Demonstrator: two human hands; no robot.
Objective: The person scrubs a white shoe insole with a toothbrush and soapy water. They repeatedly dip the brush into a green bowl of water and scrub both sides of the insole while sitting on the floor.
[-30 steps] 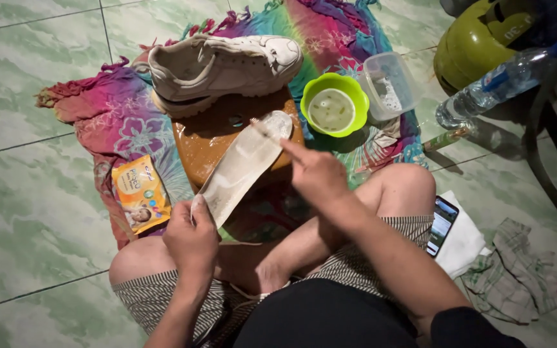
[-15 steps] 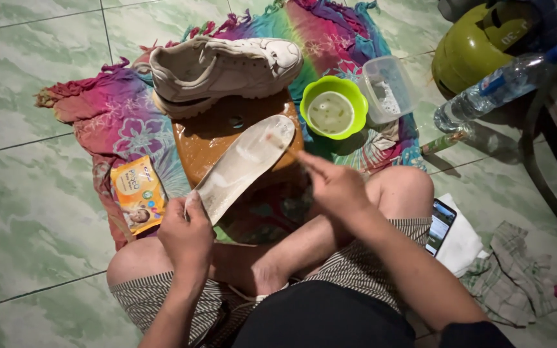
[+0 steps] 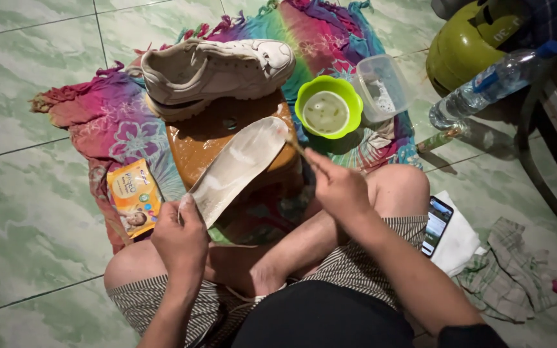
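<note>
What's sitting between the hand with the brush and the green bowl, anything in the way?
Nothing visible stands between them. The right hand holds a small brush at the toe end of the insole, which the left hand steadies. The green bowl sits just beyond on the cloth, with only open cloth between.

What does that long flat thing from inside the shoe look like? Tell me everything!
The insole is long, flat and whitish grey, rounded at the far end, and looks like soft foam or fabric with pale smears on top. It slants from the left hand, which pinches its near end, up across a brown wooden stool it seems to rest on. The right hand holds a thin stick-like tool against its far end. A white shoe lies just beyond it.
</note>
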